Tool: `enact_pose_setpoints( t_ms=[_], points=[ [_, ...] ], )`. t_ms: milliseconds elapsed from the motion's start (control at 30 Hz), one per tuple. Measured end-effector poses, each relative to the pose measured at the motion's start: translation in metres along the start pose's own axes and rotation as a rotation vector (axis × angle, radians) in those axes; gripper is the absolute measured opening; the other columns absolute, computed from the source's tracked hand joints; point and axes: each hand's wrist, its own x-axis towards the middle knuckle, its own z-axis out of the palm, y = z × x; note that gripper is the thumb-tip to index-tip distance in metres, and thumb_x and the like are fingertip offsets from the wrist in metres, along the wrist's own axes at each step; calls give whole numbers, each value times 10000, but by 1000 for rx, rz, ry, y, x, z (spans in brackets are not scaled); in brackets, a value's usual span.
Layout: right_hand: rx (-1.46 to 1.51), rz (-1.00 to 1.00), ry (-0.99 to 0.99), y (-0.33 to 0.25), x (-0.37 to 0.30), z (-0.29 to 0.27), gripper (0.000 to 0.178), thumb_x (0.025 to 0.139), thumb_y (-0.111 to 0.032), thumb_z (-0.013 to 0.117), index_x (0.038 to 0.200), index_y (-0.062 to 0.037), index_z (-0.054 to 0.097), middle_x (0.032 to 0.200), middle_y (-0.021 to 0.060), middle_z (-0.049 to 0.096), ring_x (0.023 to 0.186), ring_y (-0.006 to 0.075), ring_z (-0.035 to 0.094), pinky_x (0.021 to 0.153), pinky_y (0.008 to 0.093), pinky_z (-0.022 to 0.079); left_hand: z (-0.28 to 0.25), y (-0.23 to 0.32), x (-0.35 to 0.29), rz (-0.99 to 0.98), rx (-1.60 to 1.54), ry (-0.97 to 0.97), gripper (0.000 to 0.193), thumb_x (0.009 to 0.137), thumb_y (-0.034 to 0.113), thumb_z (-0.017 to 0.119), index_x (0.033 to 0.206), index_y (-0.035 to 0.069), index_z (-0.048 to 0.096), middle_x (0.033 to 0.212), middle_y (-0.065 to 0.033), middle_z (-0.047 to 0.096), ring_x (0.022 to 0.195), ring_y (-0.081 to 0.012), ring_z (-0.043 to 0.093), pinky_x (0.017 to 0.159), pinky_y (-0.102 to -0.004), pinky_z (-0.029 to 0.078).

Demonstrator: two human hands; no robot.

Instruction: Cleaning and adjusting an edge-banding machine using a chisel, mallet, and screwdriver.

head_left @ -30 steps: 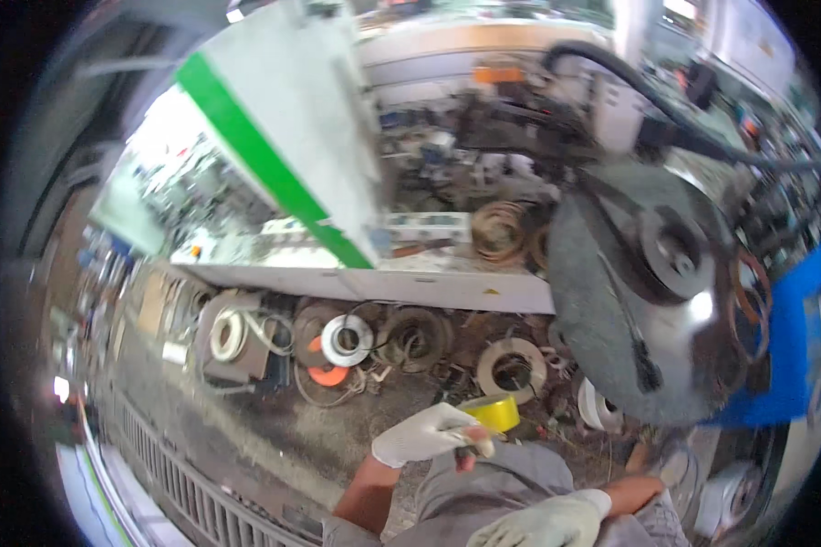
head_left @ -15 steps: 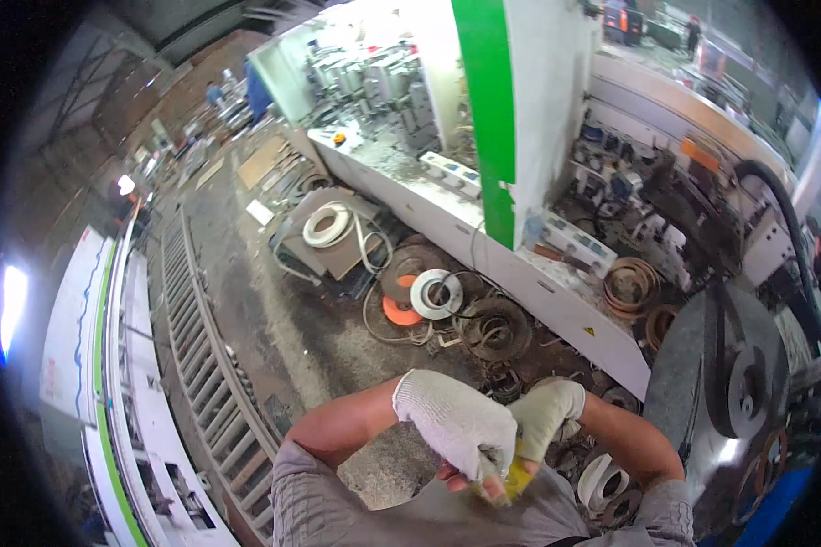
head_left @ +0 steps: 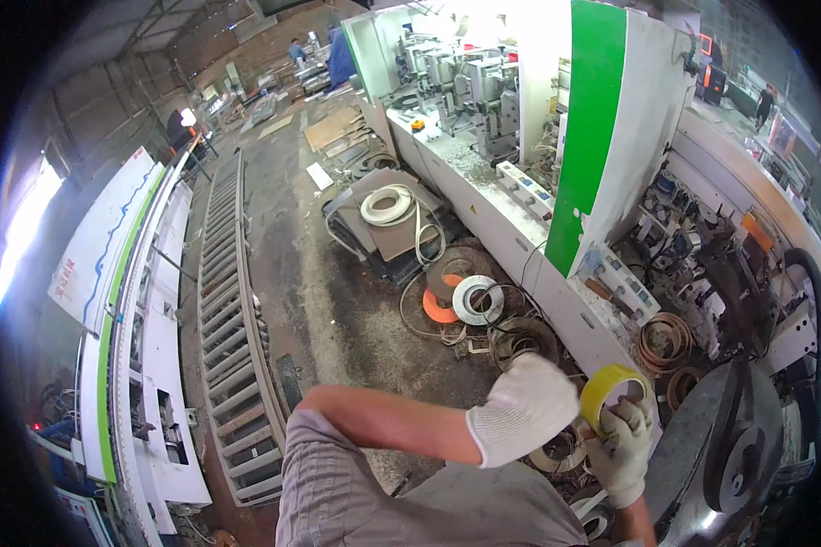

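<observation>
My right hand (head_left: 625, 447), in a white knit glove, grips a roll of yellow tape (head_left: 597, 390) at the lower right. Its fingers reach through and around the ring, which stands on edge. Just left of the roll is my left hand (head_left: 527, 406), also gloved, with its back toward me. The left fingers are curled away and hidden, so what they hold, if anything, does not show. A gap separates the left hand from the tape's yellow rim.
Left lies a roller conveyor (head_left: 223, 319) beside a long white machine (head_left: 146, 401). Rolls of edging, one white coil (head_left: 388, 206) and one orange roll (head_left: 441, 305), sit ahead. A white machine with a green panel (head_left: 593, 118) and a dark round disc (head_left: 716, 447) stand right.
My hands have moved rightward and apart from in front of my body. The yellow tape roll, earlier mostly hidden between them, now shows in my right hand. The view has turned left.
</observation>
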Motion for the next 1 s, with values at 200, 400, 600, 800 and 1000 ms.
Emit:
enact_pose_setpoints(
  t_ms=[200,400,600,800,1000],
  points=[
    [356,126,-83,3,-47,58,260,730,-96,749,986,-109,703,989,74,632,1051,339,577,983,478,437,41,13,71,99,295,340,233,705,180,644,721,-48,692,646,-152,626,645,-239,641,431,-332,482],
    [647,441,342,56,-28,47,492,822,-249,737,1247,-39,605,1232,153,596,1185,322,549,1068,426,386,-8,26,93,580,754,415,197,774,209,618,849,27,629,719,-56,546,688,-210,572,716,-389,493],
    [1404,350,125,86,1,-9,790,852,-366,760,1485,-51,408,1391,184,480,1317,306,447,1134,410,318,-56,45,91,866,809,616,298,781,191,630,994,-17,655,784,-81,584,731,-216,580,758,-353,508],
    [879,-116,-346,77,19,-39,868,831,-468,792,1445,26,427,1527,150,366,1376,240,388,1134,384,329,-64,64,65,1076,928,565,248,794,173,643,914,-44,645,810,-74,563,728,-212,577,651,-335,499],
    [1755,223,-661,46,-22,-31,512,915,-214,713,1350,2,550,1320,67,572,1230,144,475,1081,311,352,-70,56,48,1185,847,678,183,839,121,631,919,-43,647,796,-54,549,687,-173,562,634,-315,494]
  ],
)
